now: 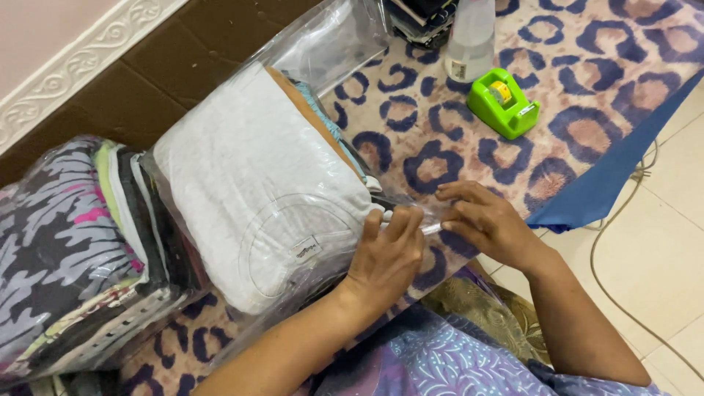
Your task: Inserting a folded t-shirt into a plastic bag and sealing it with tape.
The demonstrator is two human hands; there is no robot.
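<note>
A clear plastic bag (323,44) packed with folded clothes, a white garment (249,176) on top, lies on a leopard-patterned cloth (587,66). My left hand (385,257) presses on the bag's near end, fingers closed over the folded plastic. My right hand (484,220) pinches the same plastic edge from the right, and a small white strip (431,229), perhaps tape, shows between the two hands.
A second plastic bag of dark patterned clothes (66,249) lies to the left. A green tape dispenser (502,103) and a clear spray bottle (469,40) stand at the far side. A blue cloth (616,169) and a cable (631,191) run over the tiled floor at right.
</note>
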